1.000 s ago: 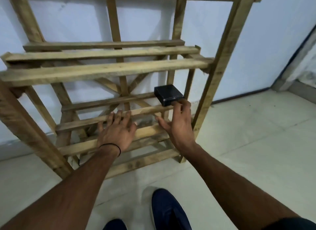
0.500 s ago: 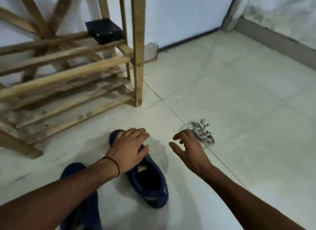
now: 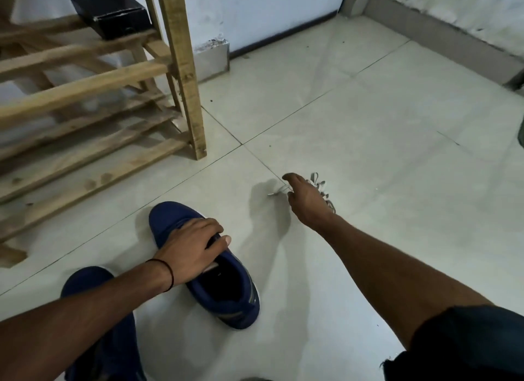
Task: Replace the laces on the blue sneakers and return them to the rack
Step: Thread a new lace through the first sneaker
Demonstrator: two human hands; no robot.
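Two blue sneakers without laces lie on the tiled floor. My left hand [image 3: 192, 247] grips the nearer-centre sneaker [image 3: 226, 292] over its tongue, fingers curled across the upper and thumb on the side. The other sneaker [image 3: 85, 281] lies at the lower left, mostly hidden under my left forearm. A bundle of white laces [image 3: 320, 185] lies on the floor to the right. My right hand [image 3: 306, 200] hovers right over it with fingers loosely spread and covers part of it. One lace end sticks out to the hand's left. The wooden rack [image 3: 184, 68] stands at the upper left.
A black box [image 3: 110, 9] sits on a slat of the rack near its right post. A small metal-faced block [image 3: 212, 57] stands against the wall behind the rack. A raised grey kerb [image 3: 442, 34] runs along the far right. Pale floor tiles spread to the right.
My left hand has come down onto the sneaker and closed over its upper. My right hand has reached further right, from beside the laces to over them. The view has tilted down from the rack.
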